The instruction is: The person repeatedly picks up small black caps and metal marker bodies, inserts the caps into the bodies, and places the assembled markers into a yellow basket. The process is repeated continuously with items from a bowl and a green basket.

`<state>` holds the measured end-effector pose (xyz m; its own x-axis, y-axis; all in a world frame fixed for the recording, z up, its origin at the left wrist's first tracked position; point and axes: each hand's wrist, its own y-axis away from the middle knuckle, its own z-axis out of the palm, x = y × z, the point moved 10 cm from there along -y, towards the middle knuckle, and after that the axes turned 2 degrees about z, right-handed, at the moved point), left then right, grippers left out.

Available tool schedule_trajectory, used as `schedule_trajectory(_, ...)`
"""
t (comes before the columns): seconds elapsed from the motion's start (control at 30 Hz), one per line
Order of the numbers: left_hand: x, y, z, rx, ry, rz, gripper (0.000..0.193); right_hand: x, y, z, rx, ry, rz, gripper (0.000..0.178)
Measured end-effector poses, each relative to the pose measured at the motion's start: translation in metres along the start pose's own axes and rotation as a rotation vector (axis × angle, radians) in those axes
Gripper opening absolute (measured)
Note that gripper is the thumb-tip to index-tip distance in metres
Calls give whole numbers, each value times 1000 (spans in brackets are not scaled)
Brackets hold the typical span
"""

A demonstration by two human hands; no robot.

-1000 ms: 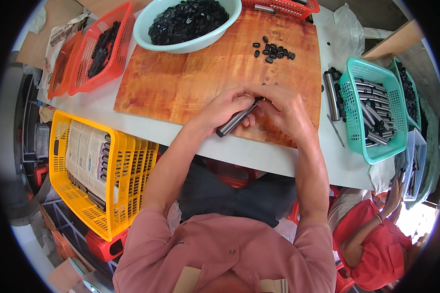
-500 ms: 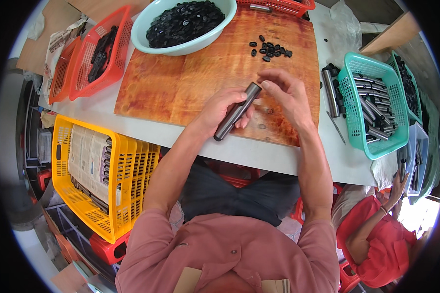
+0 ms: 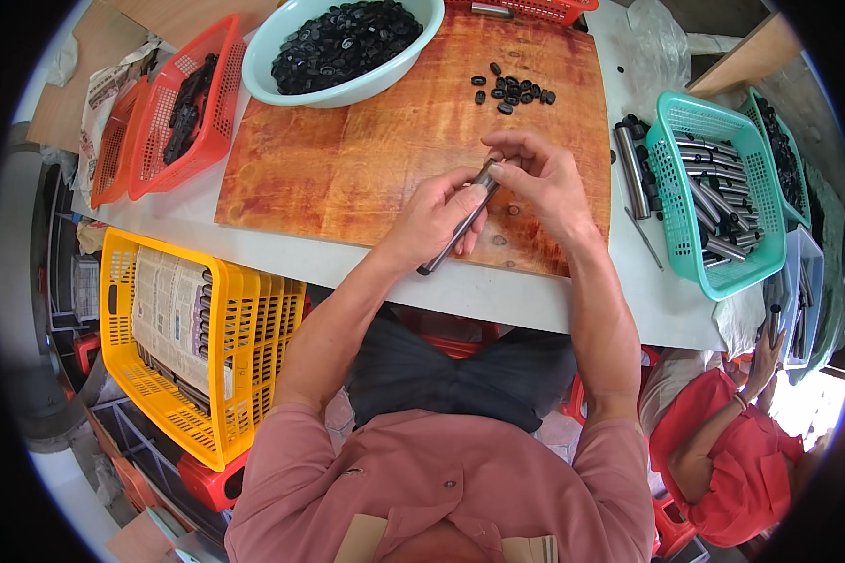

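A dark grey metal tube [image 3: 457,233] lies slanted in my left hand [image 3: 434,218], whose thumb is on top and fingers wrap round below. Its lower end sticks out toward the table's front edge. At the upper end, my right hand [image 3: 546,188] is closed, thumb and fingers pinching there. Whether a small part sits between those fingertips is hidden. Both hands are above a stained wooden board [image 3: 319,178]. Beyond them on the board lie several small black oval plugs [image 3: 512,91].
A pale basin [image 3: 343,92] of black plugs stands at the back. Red baskets [image 3: 150,155] are at left, a yellow crate [image 3: 218,375] lower left. A green basket [image 3: 770,267] of tubes stands right, by a thin rod [image 3: 644,239]. A person in red [image 3: 728,460] holds a tube at lower right.
The tube has turned in my left hand and now looks narrower. My right thumb and fingers have closed in on its upper end. The view has shifted slightly.
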<state>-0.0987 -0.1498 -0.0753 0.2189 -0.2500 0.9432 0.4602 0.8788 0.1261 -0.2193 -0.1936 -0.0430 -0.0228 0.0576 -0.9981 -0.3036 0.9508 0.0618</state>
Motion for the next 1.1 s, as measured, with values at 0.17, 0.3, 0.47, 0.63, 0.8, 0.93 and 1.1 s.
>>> schedule_trajectory(0.17, 8, -2, -1, -11, -158, -10, 43, 1, -3, -5, -48, -83, -35, 40)
schedule_trajectory(0.3, 16, 5, -20, 71, -463, -12, 39, -7, -1, -1, -66, -92, -72, 39)
schedule_trajectory(0.47, 41, 13, -17, 131, -755, 42, 32, -10, 0, -1, -68, -44, -67, 39)
schedule_trajectory(0.63, 61, 20, 0, 206, -1026, 516, 28, -9, 0, -4, -90, 15, -7, 34)
schedule_trajectory(0.8, 65, 23, 15, 265, -1201, 678, 30, 9, -2, -12, -117, 123, 92, 30)
schedule_trajectory(0.93, 61, 18, 22, 279, -1328, 703, 33, 6, -3, -16, -115, 222, 43, 32)
schedule_trajectory(1.1, 57, 15, 30, 283, -1408, 698, 34, 11, -4, -20, -131, 305, 16, 33)
